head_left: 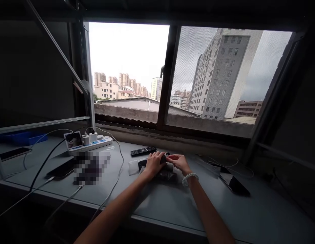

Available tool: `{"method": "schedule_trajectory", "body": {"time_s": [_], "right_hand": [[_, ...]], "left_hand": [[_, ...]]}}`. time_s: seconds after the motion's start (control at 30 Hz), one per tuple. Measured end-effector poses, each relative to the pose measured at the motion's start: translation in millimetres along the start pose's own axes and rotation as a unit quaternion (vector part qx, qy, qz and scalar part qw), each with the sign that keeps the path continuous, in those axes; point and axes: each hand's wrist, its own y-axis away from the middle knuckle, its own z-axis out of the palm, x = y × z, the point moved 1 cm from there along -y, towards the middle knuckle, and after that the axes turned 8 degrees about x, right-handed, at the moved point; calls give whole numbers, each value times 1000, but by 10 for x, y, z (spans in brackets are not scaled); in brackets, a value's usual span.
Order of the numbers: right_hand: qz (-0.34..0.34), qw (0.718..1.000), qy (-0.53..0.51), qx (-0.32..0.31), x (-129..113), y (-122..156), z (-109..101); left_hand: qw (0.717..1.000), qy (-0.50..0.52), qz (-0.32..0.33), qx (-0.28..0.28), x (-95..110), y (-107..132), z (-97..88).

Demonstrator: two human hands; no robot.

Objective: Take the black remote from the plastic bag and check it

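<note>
Near the back of the grey desk, my left hand point(154, 163) curls over a small dark object point(163, 158) whose kind I cannot make out. My right hand point(182, 163), with a beaded bracelet point(190, 178) at its wrist, pinches at that object's right end; its thumb and forefinger are together. Beneath both hands lies a dark bundle point(168, 176), partly hidden, with a shiny surface like plastic wrap. Clear plastic packaging point(133, 167) sticks out left of my left hand. Just behind the hands rests a black remote control point(143, 151).
A white power strip point(104, 141) with chargers and a tilted picture screen point(73, 140) stands at the back left. Phones point(61, 168) and cables lie on the left. Another phone point(235, 184) and a clear plastic bag point(208, 165) lie on the right. A window frame point(165, 84) rises behind.
</note>
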Motion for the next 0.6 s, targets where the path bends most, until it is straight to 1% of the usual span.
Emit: {"method": "schedule_trajectory", "body": {"time_s": [0.1, 0.23, 0.37, 0.6], "right_hand": [[14, 999, -28, -6, 0, -18, -13], [26, 998, -34, 51, 14, -60, -41], [37, 994, -29, 98, 6, -75, -46], [45, 992, -11, 114, -38, -41, -17]], "left_hand": [[1000, 5, -9, -9, -5, -12, -27], [999, 9, -22, -22, -32, -35, -42], [1000, 5, -22, -19, -42, -52, -38], [999, 0, -16, -31, -8, -27, -46]]}}
